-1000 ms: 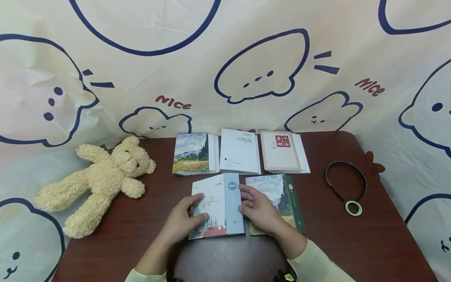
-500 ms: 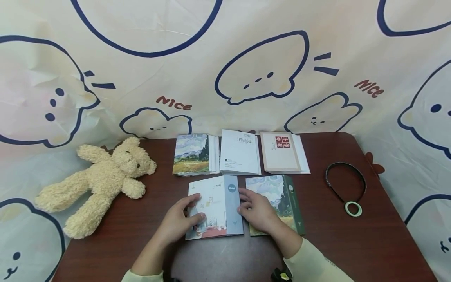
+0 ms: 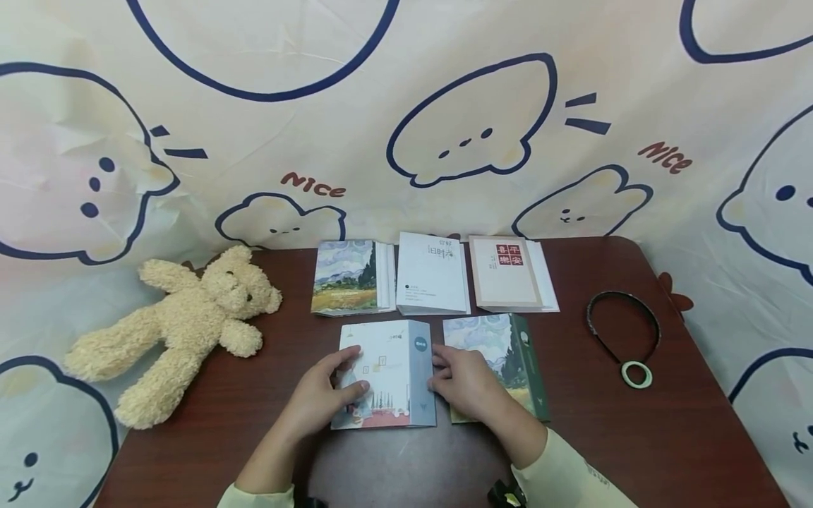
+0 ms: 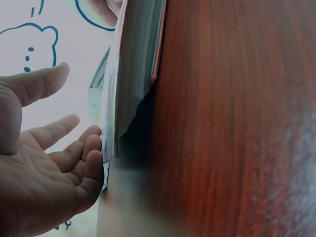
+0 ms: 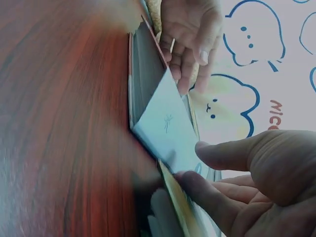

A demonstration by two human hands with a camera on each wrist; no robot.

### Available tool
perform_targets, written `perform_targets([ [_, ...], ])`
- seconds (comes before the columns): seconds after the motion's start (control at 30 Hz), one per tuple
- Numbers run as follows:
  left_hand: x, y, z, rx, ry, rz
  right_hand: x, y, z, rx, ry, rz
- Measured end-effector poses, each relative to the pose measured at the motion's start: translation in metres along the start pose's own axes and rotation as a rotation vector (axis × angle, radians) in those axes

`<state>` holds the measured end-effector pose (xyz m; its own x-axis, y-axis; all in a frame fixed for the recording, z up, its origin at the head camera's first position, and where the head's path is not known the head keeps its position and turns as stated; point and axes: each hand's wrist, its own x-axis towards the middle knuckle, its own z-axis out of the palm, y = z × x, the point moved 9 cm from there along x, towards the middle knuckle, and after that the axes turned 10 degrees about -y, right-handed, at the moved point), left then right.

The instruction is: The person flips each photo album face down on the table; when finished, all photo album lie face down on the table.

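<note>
A thick book (image 3: pixel 381 381) with a white illustrated cover and a blue spine lies before me at the table's front. In the head view, my left hand (image 3: pixel 320 395) is at its left edge. The left wrist view shows that hand (image 4: pixel 54 163) with loosely bent fingers touching the book's side, thumb apart from it. My right hand (image 3: pixel 466 381) is at the blue spine (image 3: pixel 422 374), its fingertips close to or touching it. Beneath that hand lies a second book (image 3: pixel 489 335) with a painted landscape cover and a green spine, partly hidden.
Behind stand a landscape-covered book (image 3: pixel 346 275), a white book (image 3: pixel 432 271) and a beige book (image 3: pixel 508 275) with red characters, in a row. A cream teddy bear (image 3: pixel 197 317) lies at left. At right is a black cord loop with a pale green ring (image 3: pixel 636 375).
The blue-spined book has shifted slightly left and toward me and sits straighter. My left hand has moved a little left with it; my right hand has stayed close to the spine.
</note>
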<state>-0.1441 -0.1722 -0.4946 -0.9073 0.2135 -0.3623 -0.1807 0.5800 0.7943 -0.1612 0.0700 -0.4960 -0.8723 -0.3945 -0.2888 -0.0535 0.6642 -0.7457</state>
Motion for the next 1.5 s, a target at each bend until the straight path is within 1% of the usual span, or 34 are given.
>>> perform_targets([
  [0.07, 0.000, 0.000, 0.000, -0.001, 0.000, 0.000, 0.000, 0.001, -0.001, 0.000, -0.014, -0.005],
  [0.2, -0.001, 0.001, 0.000, -0.001, 0.003, 0.006, -0.001, 0.004, -0.002, 0.034, -0.034, -0.006],
  [0.4, -0.001, 0.007, 0.000, 0.009, 0.018, 0.032, -0.003, 0.005, -0.005, 0.098, -0.052, -0.020],
  [0.5, 0.002, 0.011, 0.001, 0.014, 0.016, 0.040, -0.004, 0.005, -0.007, 0.118, -0.056, -0.035],
  [0.63, 0.006, 0.017, 0.005, 0.003, 0.011, 0.055, -0.004, 0.009, -0.013, 0.143, -0.052, -0.034],
  [0.8, 0.012, 0.026, 0.010, -0.014, 0.007, 0.088, -0.006, 0.013, -0.020, 0.171, -0.038, -0.047],
  [1.07, 0.023, 0.038, 0.020, -0.033, -0.003, 0.113, -0.010, 0.016, -0.035, 0.168, 0.000, -0.057],
  [1.27, 0.031, 0.053, 0.027, -0.062, -0.009, 0.157, -0.009, 0.017, -0.050, 0.152, 0.028, -0.064],
  [1.4, 0.037, 0.064, 0.034, -0.080, -0.026, 0.189, -0.010, 0.019, -0.060, 0.139, 0.036, -0.074],
  [1.5, 0.042, 0.071, 0.042, -0.090, -0.053, 0.198, -0.012, 0.020, -0.069, 0.116, 0.058, -0.086],
])
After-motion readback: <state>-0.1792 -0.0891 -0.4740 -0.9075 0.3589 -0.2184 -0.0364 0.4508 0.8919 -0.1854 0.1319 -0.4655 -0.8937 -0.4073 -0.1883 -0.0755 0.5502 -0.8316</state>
